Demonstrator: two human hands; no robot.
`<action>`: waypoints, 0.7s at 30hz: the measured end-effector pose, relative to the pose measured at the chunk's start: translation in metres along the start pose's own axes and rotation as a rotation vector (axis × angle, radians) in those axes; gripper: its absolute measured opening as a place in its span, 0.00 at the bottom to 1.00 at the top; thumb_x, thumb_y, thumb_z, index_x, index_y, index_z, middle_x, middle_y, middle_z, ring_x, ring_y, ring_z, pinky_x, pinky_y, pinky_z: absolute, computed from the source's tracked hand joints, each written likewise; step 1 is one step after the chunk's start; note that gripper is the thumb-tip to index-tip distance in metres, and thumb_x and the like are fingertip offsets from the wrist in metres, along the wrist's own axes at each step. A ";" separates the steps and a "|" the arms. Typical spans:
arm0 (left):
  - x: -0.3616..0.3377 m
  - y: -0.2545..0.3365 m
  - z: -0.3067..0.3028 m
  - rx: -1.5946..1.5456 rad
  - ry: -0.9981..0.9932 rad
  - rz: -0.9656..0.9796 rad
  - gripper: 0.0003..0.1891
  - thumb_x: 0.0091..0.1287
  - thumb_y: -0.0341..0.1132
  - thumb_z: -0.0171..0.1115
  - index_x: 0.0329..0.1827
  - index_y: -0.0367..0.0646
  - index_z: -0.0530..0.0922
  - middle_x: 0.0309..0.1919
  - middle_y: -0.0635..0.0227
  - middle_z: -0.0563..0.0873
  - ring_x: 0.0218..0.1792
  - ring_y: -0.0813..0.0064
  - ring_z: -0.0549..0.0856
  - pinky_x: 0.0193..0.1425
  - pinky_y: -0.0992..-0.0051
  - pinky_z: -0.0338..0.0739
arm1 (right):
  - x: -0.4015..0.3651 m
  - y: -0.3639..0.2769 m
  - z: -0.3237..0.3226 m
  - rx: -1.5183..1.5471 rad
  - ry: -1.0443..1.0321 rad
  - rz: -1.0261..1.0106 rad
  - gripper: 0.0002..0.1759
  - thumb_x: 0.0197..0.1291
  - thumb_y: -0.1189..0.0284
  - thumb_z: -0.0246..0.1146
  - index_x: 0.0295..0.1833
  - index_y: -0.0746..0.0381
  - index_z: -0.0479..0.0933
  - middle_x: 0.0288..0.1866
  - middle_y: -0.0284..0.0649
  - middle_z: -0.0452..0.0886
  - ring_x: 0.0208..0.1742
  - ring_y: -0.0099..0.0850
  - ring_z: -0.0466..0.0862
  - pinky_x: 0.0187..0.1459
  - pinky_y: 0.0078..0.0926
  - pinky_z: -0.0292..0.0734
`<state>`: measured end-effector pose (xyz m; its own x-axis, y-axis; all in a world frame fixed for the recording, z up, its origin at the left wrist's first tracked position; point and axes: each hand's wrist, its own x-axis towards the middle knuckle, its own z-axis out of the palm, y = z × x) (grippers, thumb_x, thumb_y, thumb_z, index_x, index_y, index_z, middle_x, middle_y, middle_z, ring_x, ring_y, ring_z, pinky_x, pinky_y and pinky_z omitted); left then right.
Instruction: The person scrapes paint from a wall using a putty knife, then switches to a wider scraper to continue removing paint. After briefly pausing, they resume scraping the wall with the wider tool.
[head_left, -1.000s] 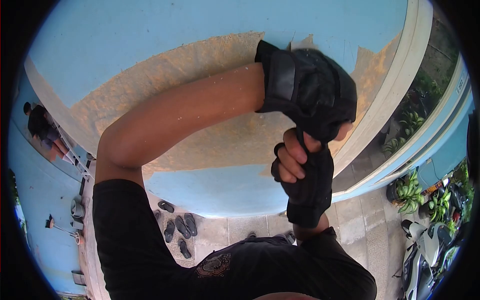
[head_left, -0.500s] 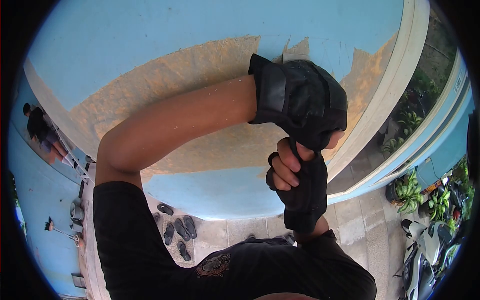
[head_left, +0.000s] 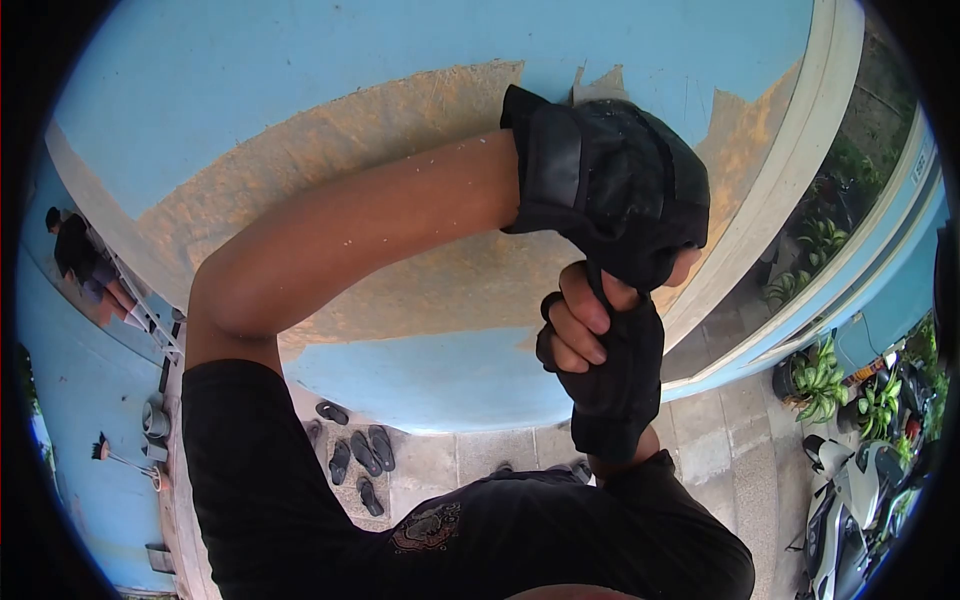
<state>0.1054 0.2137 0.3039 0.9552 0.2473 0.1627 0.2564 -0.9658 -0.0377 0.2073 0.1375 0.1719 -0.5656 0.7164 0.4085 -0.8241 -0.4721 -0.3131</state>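
Observation:
My left hand (head_left: 615, 190), in a black glove, is closed against the wall. A flat grey blade, seemingly of a paint scraper (head_left: 592, 95), peeks out above its knuckles; the handle is mostly hidden by the glove. Directly below, my right hand (head_left: 605, 350) in a black fingerless glove is curled tight, its fingers seeming to wrap the lower end of the same tool. The blade lies at the jagged border between light blue paint and a bare, brownish-grey band of the wall (head_left: 420, 290). White flecks dot my left forearm.
A pale vertical trim (head_left: 760, 210) edges the wall, with a window beyond. Several sandals (head_left: 370, 450) lie on the tiled floor. Potted plants (head_left: 820, 380) and a motorbike (head_left: 850, 500) stand at right. Far left, another person (head_left: 85, 260) is by a ladder (head_left: 140, 300); a brush (head_left: 105, 450) is below.
Both hands have moved slightly up and to the right in the view, still together. The wall has shifted only a little in the view.

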 end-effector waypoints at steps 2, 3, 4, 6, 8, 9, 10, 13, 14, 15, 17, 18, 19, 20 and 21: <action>0.004 -0.001 -0.009 0.054 -0.010 -0.009 0.10 0.53 0.43 0.66 0.34 0.51 0.87 0.26 0.68 0.86 0.28 0.71 0.83 0.37 0.72 0.77 | 0.005 -0.003 -0.002 -0.008 -0.023 -0.003 0.12 0.78 0.65 0.49 0.38 0.58 0.66 0.23 0.31 0.66 0.16 0.19 0.63 0.17 0.17 0.58; 0.008 -0.007 -0.014 -0.001 -0.085 -0.030 0.10 0.53 0.42 0.66 0.34 0.51 0.87 0.26 0.69 0.86 0.28 0.72 0.83 0.38 0.72 0.78 | 0.011 -0.005 -0.004 0.003 -0.051 -0.016 0.13 0.78 0.65 0.49 0.38 0.58 0.66 0.24 0.31 0.66 0.16 0.19 0.63 0.17 0.17 0.58; 0.010 -0.009 -0.016 -0.059 -0.158 -0.051 0.10 0.54 0.42 0.66 0.35 0.51 0.88 0.27 0.69 0.87 0.29 0.72 0.84 0.38 0.73 0.78 | 0.013 -0.006 -0.006 0.014 -0.074 -0.027 0.13 0.78 0.64 0.48 0.37 0.58 0.66 0.24 0.31 0.66 0.16 0.19 0.63 0.17 0.17 0.58; 0.003 -0.007 -0.003 0.051 -0.002 0.013 0.10 0.54 0.42 0.66 0.35 0.51 0.88 0.27 0.69 0.87 0.29 0.73 0.84 0.38 0.73 0.78 | 0.010 -0.001 -0.006 -0.015 -0.064 -0.035 0.13 0.78 0.65 0.48 0.37 0.58 0.66 0.24 0.31 0.66 0.17 0.19 0.63 0.17 0.17 0.58; 0.000 -0.008 0.006 0.158 0.145 0.072 0.10 0.54 0.42 0.66 0.35 0.51 0.88 0.27 0.69 0.87 0.29 0.73 0.84 0.38 0.73 0.78 | 0.006 0.002 -0.004 -0.034 -0.053 -0.043 0.13 0.79 0.65 0.48 0.37 0.58 0.66 0.24 0.31 0.66 0.17 0.19 0.63 0.17 0.17 0.59; 0.001 -0.007 0.004 0.082 0.156 0.084 0.06 0.52 0.41 0.65 0.28 0.52 0.84 0.23 0.69 0.84 0.26 0.70 0.83 0.34 0.71 0.76 | 0.006 0.000 -0.001 -0.049 -0.050 -0.039 0.13 0.79 0.64 0.48 0.37 0.57 0.66 0.24 0.31 0.66 0.17 0.19 0.63 0.17 0.17 0.59; 0.002 -0.006 0.002 0.006 0.165 0.096 0.06 0.50 0.39 0.64 0.20 0.52 0.79 0.18 0.68 0.80 0.23 0.68 0.82 0.31 0.70 0.75 | 0.005 -0.001 0.000 -0.065 -0.042 -0.036 0.14 0.79 0.64 0.48 0.37 0.57 0.66 0.24 0.31 0.66 0.17 0.19 0.63 0.17 0.18 0.59; 0.007 -0.010 -0.005 -0.081 0.110 0.092 0.06 0.50 0.39 0.64 0.19 0.52 0.79 0.18 0.68 0.80 0.23 0.68 0.82 0.31 0.69 0.75 | 0.016 -0.004 -0.002 -0.046 -0.106 -0.050 0.13 0.78 0.64 0.49 0.39 0.57 0.67 0.24 0.31 0.66 0.16 0.19 0.63 0.17 0.18 0.58; 0.006 -0.010 -0.006 -0.068 0.092 0.085 0.06 0.50 0.39 0.64 0.19 0.52 0.79 0.18 0.68 0.80 0.23 0.67 0.82 0.31 0.69 0.75 | 0.013 -0.003 -0.002 -0.047 -0.109 -0.049 0.13 0.78 0.64 0.49 0.39 0.57 0.67 0.24 0.31 0.66 0.16 0.19 0.63 0.17 0.18 0.58; 0.005 -0.009 -0.005 -0.063 0.076 0.074 0.06 0.50 0.39 0.64 0.19 0.52 0.79 0.18 0.68 0.80 0.23 0.67 0.82 0.31 0.69 0.75 | 0.006 0.000 -0.002 -0.039 -0.086 -0.036 0.12 0.78 0.64 0.49 0.39 0.58 0.67 0.24 0.31 0.66 0.16 0.19 0.63 0.17 0.18 0.59; 0.003 -0.008 -0.003 -0.068 0.070 0.071 0.06 0.51 0.39 0.64 0.19 0.52 0.79 0.17 0.68 0.80 0.22 0.67 0.82 0.31 0.69 0.75 | 0.003 0.001 -0.005 -0.007 -0.060 -0.025 0.10 0.78 0.65 0.49 0.41 0.58 0.67 0.24 0.32 0.66 0.17 0.20 0.64 0.17 0.19 0.59; 0.004 -0.010 -0.003 -0.086 0.077 0.076 0.06 0.51 0.39 0.64 0.19 0.51 0.79 0.17 0.68 0.80 0.22 0.67 0.82 0.31 0.69 0.75 | 0.005 -0.001 -0.006 -0.007 -0.061 -0.026 0.10 0.78 0.65 0.49 0.41 0.58 0.67 0.24 0.32 0.66 0.17 0.20 0.64 0.17 0.19 0.59; 0.004 -0.010 -0.002 -0.114 0.097 0.095 0.06 0.51 0.39 0.64 0.19 0.51 0.79 0.17 0.68 0.80 0.22 0.67 0.82 0.31 0.69 0.75 | 0.010 -0.004 -0.007 -0.002 -0.076 -0.036 0.10 0.78 0.66 0.49 0.41 0.58 0.67 0.24 0.32 0.66 0.17 0.20 0.64 0.17 0.18 0.59; 0.006 -0.014 0.006 -0.089 0.157 0.106 0.06 0.50 0.39 0.64 0.19 0.51 0.80 0.17 0.68 0.79 0.22 0.67 0.82 0.31 0.69 0.75 | 0.012 -0.006 -0.008 0.002 -0.085 -0.047 0.10 0.78 0.66 0.49 0.41 0.58 0.67 0.24 0.32 0.66 0.17 0.20 0.64 0.18 0.18 0.59; 0.007 -0.015 0.012 -0.063 0.217 0.116 0.06 0.50 0.39 0.64 0.19 0.52 0.80 0.17 0.68 0.79 0.22 0.66 0.82 0.31 0.69 0.75 | 0.012 -0.006 -0.006 -0.003 -0.107 -0.042 0.10 0.78 0.66 0.49 0.41 0.58 0.67 0.24 0.32 0.66 0.17 0.20 0.64 0.18 0.19 0.58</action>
<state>0.1100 0.2311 0.2940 0.9220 0.1183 0.3686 0.1304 -0.9914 -0.0081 0.2058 0.1522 0.1736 -0.5310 0.6765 0.5103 -0.8470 -0.4415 -0.2960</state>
